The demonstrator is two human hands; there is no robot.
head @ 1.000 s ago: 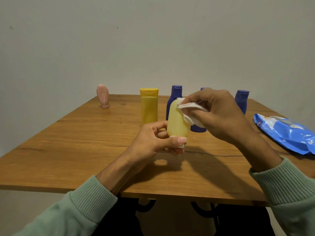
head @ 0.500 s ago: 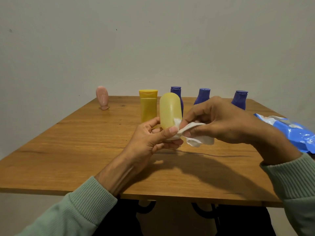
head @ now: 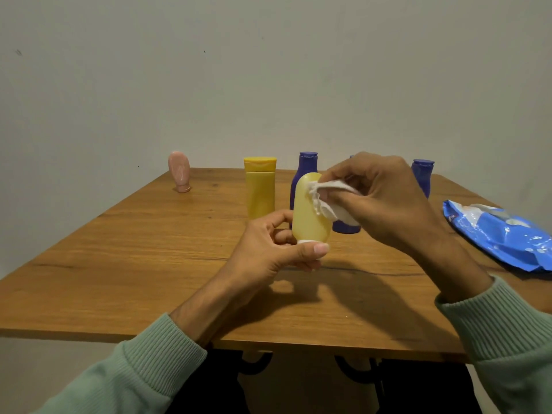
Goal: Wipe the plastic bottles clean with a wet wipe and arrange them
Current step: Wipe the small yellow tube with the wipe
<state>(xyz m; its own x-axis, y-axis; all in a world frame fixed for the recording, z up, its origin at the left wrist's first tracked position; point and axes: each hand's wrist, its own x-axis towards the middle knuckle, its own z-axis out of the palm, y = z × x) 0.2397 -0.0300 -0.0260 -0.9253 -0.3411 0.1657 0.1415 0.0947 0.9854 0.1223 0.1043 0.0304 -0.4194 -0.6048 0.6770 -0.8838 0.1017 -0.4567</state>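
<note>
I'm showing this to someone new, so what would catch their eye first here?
The pale yellow bottle at centre, gripped cap-down by the left hand above the table while the right hand presses a white wet wipe to its upper side. Behind it a row stands: a pink bottle, a yellow tube and purple bottles. A blue wipes pack lies at the table's right edge.

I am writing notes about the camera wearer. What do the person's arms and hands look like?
Both arms wear a pale green knitted sweater. The left sleeve and the right sleeve end in ribbed cuffs, leaving wrists bare. The left hand and the right hand are bare too: no gloves, rings or watch show.
</note>
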